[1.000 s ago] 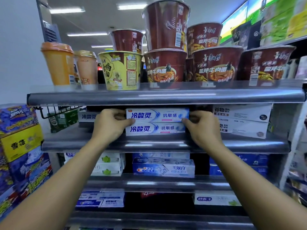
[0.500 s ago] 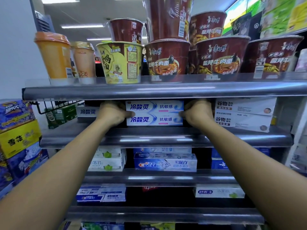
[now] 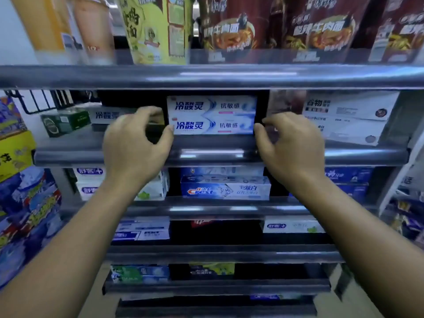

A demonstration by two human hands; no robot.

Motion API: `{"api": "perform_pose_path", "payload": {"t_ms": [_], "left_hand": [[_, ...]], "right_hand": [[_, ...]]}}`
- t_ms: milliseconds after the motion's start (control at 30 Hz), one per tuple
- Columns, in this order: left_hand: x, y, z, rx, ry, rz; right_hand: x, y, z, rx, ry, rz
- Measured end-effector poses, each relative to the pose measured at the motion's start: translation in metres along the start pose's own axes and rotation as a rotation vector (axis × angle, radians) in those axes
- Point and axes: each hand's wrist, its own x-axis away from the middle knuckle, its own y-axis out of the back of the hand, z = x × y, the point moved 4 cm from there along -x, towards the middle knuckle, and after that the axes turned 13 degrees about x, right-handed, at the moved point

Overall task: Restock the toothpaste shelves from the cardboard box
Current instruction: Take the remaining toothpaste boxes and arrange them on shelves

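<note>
Two white-and-blue toothpaste boxes (image 3: pixel 212 115) lie stacked on the second shelf (image 3: pixel 213 154), set back from its front lip. My left hand (image 3: pixel 135 145) hovers at the stack's left end, fingers spread, thumb tip near the lower box's corner. My right hand (image 3: pixel 291 145) mirrors it at the right end, fingers curled apart, thumb close to the lower box. Neither hand grips a box. The cardboard box is out of view.
Instant noodle cups (image 3: pixel 229 24) and drink cups (image 3: pixel 46 24) line the top shelf. Grain toothpaste boxes (image 3: pixel 344 115) sit to the right, a green box (image 3: pixel 66 121) to the left. Crest boxes (image 3: pixel 224 188) fill the shelf below. Tissue packs (image 3: pixel 20 180) stand at left.
Both hands have let go of the stacked boxes and pulled back toward me, fingers opening. The boxes stay deeper on the shelf. My view has moved closer and tilted down.
</note>
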Motion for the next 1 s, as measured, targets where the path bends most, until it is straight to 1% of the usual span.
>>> {"api": "perform_pose_path", "payload": {"t_ms": [33,67,100,133,200,267,333,400,433,500,567,600,633,700,767,833,900,967,1000], "left_hand": [[0.025,0.004,-0.004,0.094,-0.088,-0.055],[0.054,0.007,-0.005,0.17,-0.135,-0.081],[0.085,0.006,-0.003,0.231,-0.147,-0.075],[0.117,0.003,0.001,0.274,-0.135,-0.046],[0.187,-0.009,0.012,0.323,-0.03,0.041],[0.263,-0.027,0.024,0.346,0.15,0.159],[0.348,-0.047,0.035,0.351,0.406,0.271],[0.439,-0.065,0.047,0.334,0.731,0.385],[0.487,-0.073,0.05,0.306,0.881,0.448],[0.582,-0.088,0.055,0.219,1.129,0.572],[0.671,-0.104,0.059,0.109,1.339,0.68],[0.713,-0.113,0.059,0.061,1.438,0.76],[0.753,-0.125,0.06,0.021,1.518,0.866],[0.828,-0.148,0.064,-0.044,1.608,1.049],[0.891,-0.172,0.072,-0.055,1.66,1.125],[0.945,-0.198,0.082,-0.071,1.673,1.172],[0.99,-0.224,0.094,-0.117,1.682,1.174],[1.028,-0.255,0.109,-0.117,1.667,1.142],[1.046,-0.271,0.116,-0.109,1.658,1.15]], "right_hand": [[0.025,0.01,0.003,-0.076,0.039,-0.098],[0.054,0.017,0.006,-0.141,0.077,-0.15],[0.085,0.021,0.008,-0.196,0.123,-0.149],[0.116,0.02,0.009,-0.242,0.162,-0.097],[0.182,0.009,0.009,-0.315,0.18,0.121],[0.253,-0.012,0.003,-0.374,0.114,0.414],[0.328,-0.037,-0.008,-0.416,-0.016,0.712],[0.409,-0.062,-0.023,-0.426,-0.168,1.008],[0.452,-0.074,-0.031,-0.414,-0.242,1.148],[0.539,-0.095,-0.045,-0.373,-0.359,1.397],[0.624,-0.113,-0.055,-0.318,-0.421,1.609],[0.666,-0.121,-0.057,-0.299,-0.437,1.716],[0.709,-0.128,-0.059,-0.282,-0.454,1.817],[0.789,-0.14,-0.061,-0.277,-0.502,1.988],[0.857,-0.151,-0.065,-0.263,-0.567,2.072],[0.912,-0.161,-0.071,-0.24,-0.599,2.082],[0.955,-0.172,-0.076,-0.227,-0.641,2.053],[0.985,-0.18,-0.081,-0.219,-0.689,1.977],[0.996,-0.182,-0.084,-0.217,-0.721,1.939]]}}
